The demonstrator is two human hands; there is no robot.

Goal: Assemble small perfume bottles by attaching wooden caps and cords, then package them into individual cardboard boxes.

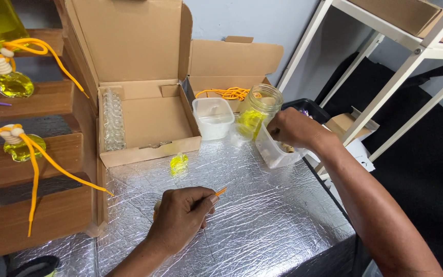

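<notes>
L hand [183,215] low centre on the foil-covered bench [262,225], fingers pinched shut on an orange cord [220,192], tip poking out twd 2 o'clock. R hand [293,128] up at 2 o'clock from L, curled, fingertips dipped into a clear plastic tub [274,151]; can't tell if it's gripping anything, contents hidden. Small yellow-filled bottle [179,164] stands on the foil at 12 o'clock from L hand, apart from it, just in front of the big open cardboard box [144,118], which has a row of empty clear bottles [113,119] along its left wall. Glass jar [260,109] w/ yellow liquid just beside R hand at 10 o'clock; square lidded tub [213,118] left of jar. 2nd open box [232,59] behind w/ orange cords [230,93] in it. Wooden shelf [37,97] at 9–10 o'clock carries finished yellow bottles [16,84] w/ cords.
</notes>
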